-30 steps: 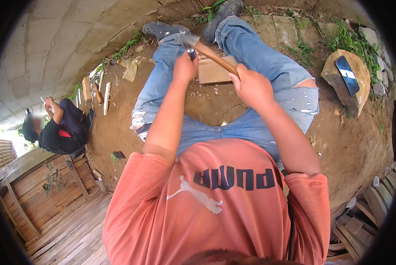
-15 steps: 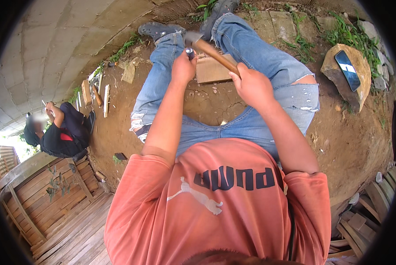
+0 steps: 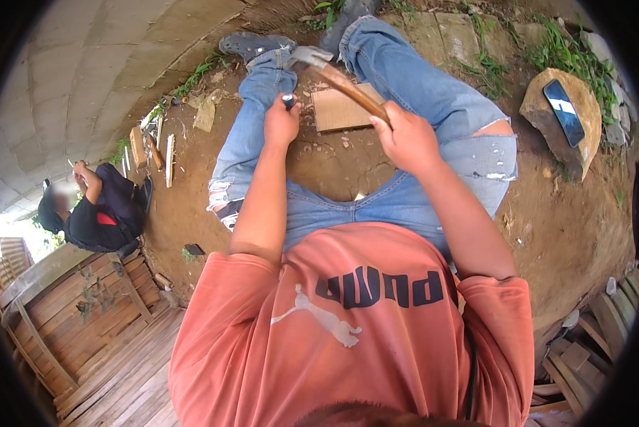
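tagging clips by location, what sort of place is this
Probably an outdoor yard or rough work site: bare brown dirt ground, weathered wooden plank decking, and green weeds among flat stones. The right hand holds a wooden-handled hammer.

Both bare forearms reached up from the six o'clock edge toward twelve o'clock. The left hand (image 3: pixel 281 122) sat at about eleven o'clock, fingers curled into a loose fist with the thumb side uppermost, the wrist straight. The right hand (image 3: pixel 405 139) lay near one o'clock, closed in a firm fist, knuckles facing up, wrist slightly cocked. The two hands were near each other but apart.
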Demonstrator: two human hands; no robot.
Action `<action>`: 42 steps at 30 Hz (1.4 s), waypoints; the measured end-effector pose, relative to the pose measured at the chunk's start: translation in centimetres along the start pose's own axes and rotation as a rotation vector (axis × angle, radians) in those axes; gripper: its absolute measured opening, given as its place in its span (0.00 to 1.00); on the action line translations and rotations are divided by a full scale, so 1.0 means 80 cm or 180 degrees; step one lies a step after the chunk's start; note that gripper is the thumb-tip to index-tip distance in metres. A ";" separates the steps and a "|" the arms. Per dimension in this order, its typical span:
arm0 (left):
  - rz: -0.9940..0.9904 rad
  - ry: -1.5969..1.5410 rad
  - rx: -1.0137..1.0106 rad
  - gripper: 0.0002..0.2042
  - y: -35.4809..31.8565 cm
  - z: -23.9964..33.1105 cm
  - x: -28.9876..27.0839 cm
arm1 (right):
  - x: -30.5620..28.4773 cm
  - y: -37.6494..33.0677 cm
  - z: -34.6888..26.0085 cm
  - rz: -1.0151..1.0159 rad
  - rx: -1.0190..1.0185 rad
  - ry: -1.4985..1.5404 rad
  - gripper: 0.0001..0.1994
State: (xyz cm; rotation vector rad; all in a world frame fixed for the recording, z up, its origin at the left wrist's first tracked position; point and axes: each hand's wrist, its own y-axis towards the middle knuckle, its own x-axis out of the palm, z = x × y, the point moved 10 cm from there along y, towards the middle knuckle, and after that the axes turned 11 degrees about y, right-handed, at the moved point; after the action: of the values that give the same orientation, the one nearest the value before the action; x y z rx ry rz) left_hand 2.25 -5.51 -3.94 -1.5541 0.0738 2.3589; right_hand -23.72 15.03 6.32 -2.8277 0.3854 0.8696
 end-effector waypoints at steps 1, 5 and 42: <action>0.0124 -0.0247 -0.0092 0.12 0.001 -0.005 -0.012 | -0.005 0.011 0.004 0.0041 0.0049 0.0042 0.19; 0.0395 -0.0902 0.0087 0.10 0.010 0.009 -0.042 | -0.004 0.026 0.057 0.0167 0.0576 0.0193 0.21; 0.0147 -0.0480 0.0693 0.12 0.011 0.077 -0.033 | 0.001 0.042 0.065 0.0166 0.0612 0.0518 0.22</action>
State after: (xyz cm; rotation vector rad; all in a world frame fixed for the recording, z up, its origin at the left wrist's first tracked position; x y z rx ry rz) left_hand -2.52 -5.63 0.85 -1.2835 0.3239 2.4029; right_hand -27.36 13.01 1.75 -2.7269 0.5356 0.5778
